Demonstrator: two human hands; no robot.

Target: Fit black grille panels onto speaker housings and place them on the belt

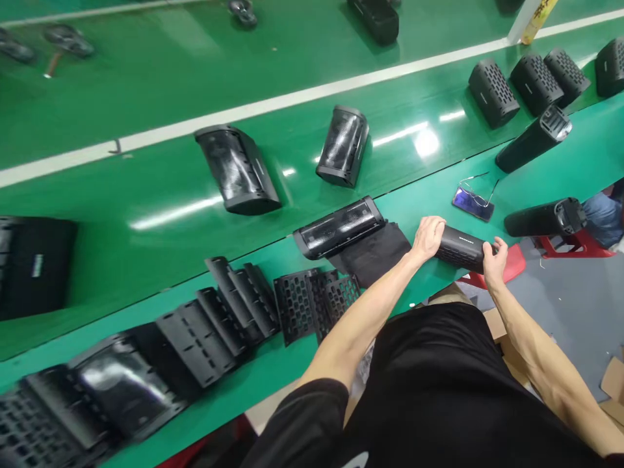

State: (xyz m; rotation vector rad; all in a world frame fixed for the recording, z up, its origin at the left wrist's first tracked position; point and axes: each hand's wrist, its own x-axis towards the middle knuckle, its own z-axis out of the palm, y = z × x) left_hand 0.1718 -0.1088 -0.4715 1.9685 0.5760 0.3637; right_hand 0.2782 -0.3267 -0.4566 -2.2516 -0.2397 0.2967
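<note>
A black plastic housing (461, 249) with white lettering and rows of slots lies between my hands at the front edge of the green bench. My left hand (429, 236) is closed round its left end, and my right hand (494, 261) grips the right end. Just left of my left hand, a dark cloth (375, 253) is spread on the bench. Against the cloth's far side rests a long black casing with a shiny mesh face (341, 227). Perforated black panels (297, 302) stand tilted nearby, partly behind my left forearm.
Black panels (195, 341) line the bench to the left. Two shiny-faced casings (344, 146) sit on the green surface beyond. At right are a phone (472, 203) with glasses on it, upright black housings (533, 140), (546, 218), and a red stool (515, 265) below the edge.
</note>
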